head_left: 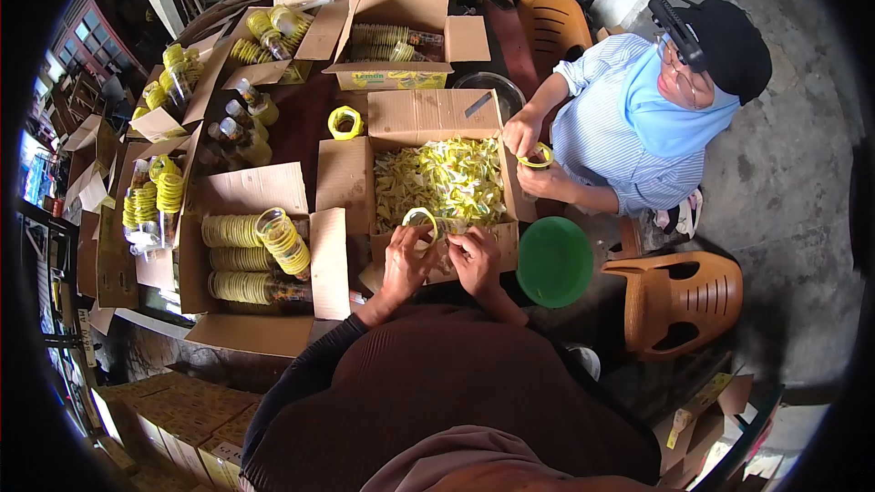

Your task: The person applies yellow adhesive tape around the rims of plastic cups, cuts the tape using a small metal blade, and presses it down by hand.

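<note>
My left hand [407, 264] is closed around a clear plastic cup with a yellow rim [420, 212], held above the near edge of an open cardboard box [437, 109]. Just right of it, my right hand [474, 260] has its fingers pinched together by a clear, see-through piece; what exactly they grip is hard to make out. Many small folded yellow-and-white strips [447, 178] fill the box beneath. Across from me, a co-worker's hands [538, 178] hold another yellow ring-like rim [538, 156].
Left, an open carton [246, 314] holds stacked yellow-rimmed cups [239, 230]. Other cartons [392, 9] with stacks stand behind. A single yellow ring [344, 123] lies beyond the box flap. A green basin [554, 261] and an orange chair [684, 302] are to the right.
</note>
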`<action>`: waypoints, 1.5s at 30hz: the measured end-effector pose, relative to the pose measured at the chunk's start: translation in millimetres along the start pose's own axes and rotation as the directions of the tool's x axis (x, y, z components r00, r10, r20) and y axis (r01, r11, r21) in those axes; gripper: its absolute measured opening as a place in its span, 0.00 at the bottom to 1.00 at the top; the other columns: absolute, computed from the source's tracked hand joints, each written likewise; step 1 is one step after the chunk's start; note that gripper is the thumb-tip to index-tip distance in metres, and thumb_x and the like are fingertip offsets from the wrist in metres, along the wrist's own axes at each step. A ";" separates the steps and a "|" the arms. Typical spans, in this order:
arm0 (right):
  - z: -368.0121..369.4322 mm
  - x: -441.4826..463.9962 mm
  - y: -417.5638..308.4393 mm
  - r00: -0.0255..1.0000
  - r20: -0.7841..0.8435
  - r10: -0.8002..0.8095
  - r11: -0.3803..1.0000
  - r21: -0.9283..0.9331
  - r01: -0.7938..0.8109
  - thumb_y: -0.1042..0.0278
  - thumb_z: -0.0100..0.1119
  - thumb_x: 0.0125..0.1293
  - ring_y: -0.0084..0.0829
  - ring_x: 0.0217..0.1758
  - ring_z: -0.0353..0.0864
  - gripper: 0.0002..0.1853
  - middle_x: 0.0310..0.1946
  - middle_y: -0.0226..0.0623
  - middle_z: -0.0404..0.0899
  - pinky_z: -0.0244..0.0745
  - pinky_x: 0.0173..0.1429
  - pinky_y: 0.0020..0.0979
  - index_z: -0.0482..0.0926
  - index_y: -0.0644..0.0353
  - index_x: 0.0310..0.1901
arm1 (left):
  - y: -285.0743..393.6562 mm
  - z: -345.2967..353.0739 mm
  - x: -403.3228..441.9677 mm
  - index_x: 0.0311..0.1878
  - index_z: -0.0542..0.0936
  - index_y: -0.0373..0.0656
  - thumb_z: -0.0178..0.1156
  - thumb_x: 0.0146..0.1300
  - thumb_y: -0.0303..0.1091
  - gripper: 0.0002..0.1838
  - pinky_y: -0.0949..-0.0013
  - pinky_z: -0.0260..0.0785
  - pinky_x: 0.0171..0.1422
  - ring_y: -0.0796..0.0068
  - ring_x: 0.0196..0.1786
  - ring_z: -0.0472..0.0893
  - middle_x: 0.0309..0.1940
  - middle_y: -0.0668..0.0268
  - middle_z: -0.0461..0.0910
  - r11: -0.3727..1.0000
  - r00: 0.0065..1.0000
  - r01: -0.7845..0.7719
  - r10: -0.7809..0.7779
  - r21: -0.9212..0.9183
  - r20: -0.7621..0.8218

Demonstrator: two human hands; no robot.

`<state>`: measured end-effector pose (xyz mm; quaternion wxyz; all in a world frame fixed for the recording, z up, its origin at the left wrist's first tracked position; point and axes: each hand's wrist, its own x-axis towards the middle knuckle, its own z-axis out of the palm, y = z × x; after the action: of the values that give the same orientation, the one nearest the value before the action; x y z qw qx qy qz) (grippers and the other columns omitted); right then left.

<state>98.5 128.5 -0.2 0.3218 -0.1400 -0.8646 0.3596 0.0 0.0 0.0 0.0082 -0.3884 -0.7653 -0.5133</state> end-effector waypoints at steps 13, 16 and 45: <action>-9.4 6.1 -1.5 0.987 -0.077 -0.139 0.969 -0.216 0.119 0.78 0.66 0.52 0.40 0.34 0.75 0.10 0.27 0.35 0.71 0.70 0.40 0.39 0.82 0.57 0.37 | 2.6 -2.1 3.9 0.49 0.80 0.38 0.63 0.52 0.20 0.18 0.57 0.73 0.46 0.51 0.40 0.78 0.37 0.54 0.80 1.000 0.999 -0.025 0.025 -0.014 0.026; -9.1 9.3 -2.2 0.987 -0.075 -0.144 0.964 -0.238 0.122 0.77 0.66 0.52 0.39 0.34 0.75 0.10 0.27 0.34 0.71 0.70 0.40 0.39 0.82 0.57 0.37 | 8.2 -2.2 4.0 0.49 0.80 0.37 0.63 0.51 0.20 0.18 0.57 0.73 0.46 0.52 0.39 0.79 0.36 0.54 0.80 0.997 0.997 -0.068 0.069 -0.027 0.045; -9.2 17.5 1.3 0.994 -0.076 0.080 0.997 0.024 -0.078 0.80 0.65 0.52 0.40 0.29 0.75 0.09 0.25 0.38 0.73 0.69 0.35 0.38 0.81 0.60 0.37 | 9.9 -5.8 3.2 0.48 0.81 0.38 0.62 0.54 0.19 0.17 0.60 0.75 0.46 0.55 0.40 0.81 0.36 0.55 0.81 0.976 0.988 -0.079 0.103 -0.203 0.114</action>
<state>91.3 142.6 11.8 0.3416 -0.1844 -0.8416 0.3756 1.5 -1.1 11.8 -0.0542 -0.4531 -0.6909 -0.5608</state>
